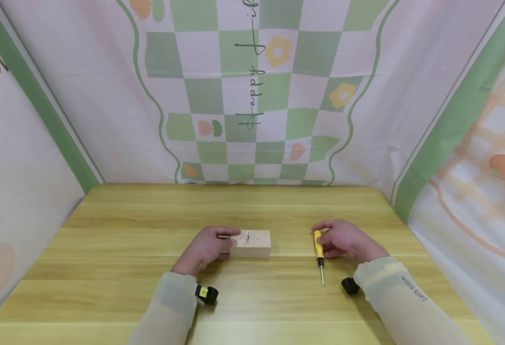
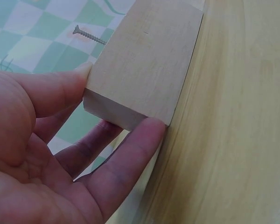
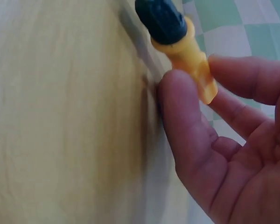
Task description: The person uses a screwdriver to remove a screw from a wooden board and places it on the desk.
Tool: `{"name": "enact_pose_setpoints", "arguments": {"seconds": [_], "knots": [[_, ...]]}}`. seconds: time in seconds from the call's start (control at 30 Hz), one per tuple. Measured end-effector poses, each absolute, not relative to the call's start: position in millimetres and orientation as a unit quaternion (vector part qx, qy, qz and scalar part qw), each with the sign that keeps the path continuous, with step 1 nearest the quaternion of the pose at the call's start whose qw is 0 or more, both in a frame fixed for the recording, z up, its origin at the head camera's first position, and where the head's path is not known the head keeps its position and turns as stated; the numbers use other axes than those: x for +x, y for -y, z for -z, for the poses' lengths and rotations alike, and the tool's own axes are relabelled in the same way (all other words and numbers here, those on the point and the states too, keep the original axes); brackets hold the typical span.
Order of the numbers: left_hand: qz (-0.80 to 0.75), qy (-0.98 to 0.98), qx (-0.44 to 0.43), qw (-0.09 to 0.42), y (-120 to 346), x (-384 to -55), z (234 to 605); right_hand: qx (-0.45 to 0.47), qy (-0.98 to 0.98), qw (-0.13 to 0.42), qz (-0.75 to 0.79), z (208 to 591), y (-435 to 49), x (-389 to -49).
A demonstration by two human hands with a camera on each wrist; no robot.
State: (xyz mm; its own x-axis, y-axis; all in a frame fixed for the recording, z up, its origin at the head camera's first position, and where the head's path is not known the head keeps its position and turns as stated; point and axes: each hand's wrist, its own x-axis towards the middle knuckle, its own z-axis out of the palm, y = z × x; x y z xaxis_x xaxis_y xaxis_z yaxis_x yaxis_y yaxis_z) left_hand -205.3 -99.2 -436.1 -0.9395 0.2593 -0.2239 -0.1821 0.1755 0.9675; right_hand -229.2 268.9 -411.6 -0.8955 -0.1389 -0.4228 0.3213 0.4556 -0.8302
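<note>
At the middle of the table sits a pale wooden block point(image 1: 254, 251), and my left hand point(image 1: 207, 246) grips its left end. In the left wrist view, the thumb and fingers hold the block's end and edges. A metal screw point(image 2: 89, 35) stands up from the block's top face, its head well above the wood. Small dark marks show on that face. To the right, my right hand point(image 1: 343, 239) pinches the yellow handle of a screwdriver point(image 1: 319, 245). Its metal shaft points toward me, and the right wrist view shows the black collar above the fingertips.
The wood-grain table point(image 1: 149, 297) ends at a patterned cloth backdrop point(image 1: 274, 96), with more cloth at both sides. A black wrist camera point(image 1: 209, 295) sits at the left cuff, another point(image 1: 350, 286) at the right.
</note>
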Motion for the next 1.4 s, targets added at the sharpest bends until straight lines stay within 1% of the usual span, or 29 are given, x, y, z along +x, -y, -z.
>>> {"name": "enact_pose_setpoints", "arguments": {"seconds": [0.13,0.27,0.43,0.57,0.63,0.7,0.8,0.9,1.0,1.13,1.23,1.4], "knots": [[-0.642,-0.746,0.028,0.172,98.7,-205.4,436.8,0.004,-0.887,0.177,0.427,406.9,-263.4,-223.2],[-0.644,-0.745,0.028,0.173,98.5,-204.7,435.8,-0.068,-0.945,0.128,0.294,401.5,-256.1,-219.4],[-0.643,-0.746,0.026,0.172,98.4,-203.9,434.8,-0.089,-0.962,0.109,0.235,398.5,-251.0,-217.4],[-0.642,-0.747,0.026,0.172,98.2,-204.1,435.4,-0.065,-0.951,0.128,0.276,398.4,-252.3,-218.6],[-0.642,-0.747,0.026,0.172,98.5,-204.1,435.8,-0.045,-0.94,0.118,0.317,397.3,-254.2,-221.3],[-0.642,-0.746,0.025,0.173,98.6,-204.4,436.2,-0.005,-0.909,0.107,0.403,393.1,-255.0,-224.1],[-0.642,-0.746,0.025,0.175,98.4,-204.8,436.3,0.036,-0.805,0.085,0.586,384.1,-251.4,-226.7],[-0.64,-0.748,0.024,0.174,98.2,-205.0,436.5,0.065,-0.651,0.104,0.749,379.6,-238.6,-224.9],[-0.64,-0.749,0.023,0.172,98.8,-205.0,436.0,0.064,-0.568,0.15,0.807,385.8,-218.7,-222.0],[-0.64,-0.749,0.024,0.168,98.7,-205.5,435.6,0.044,-0.571,0.204,0.794,402.6,-191.4,-218.9],[-0.642,-0.748,0.024,0.17,98.1,-205.2,435.0,0.019,-0.599,0.231,0.767,413.4,-176.7,-216.5],[-0.64,-0.749,0.021,0.172,97.1,-204.2,433.2,-0.006,-0.641,0.238,0.729,422.2,-164.7,-213.1]]}}
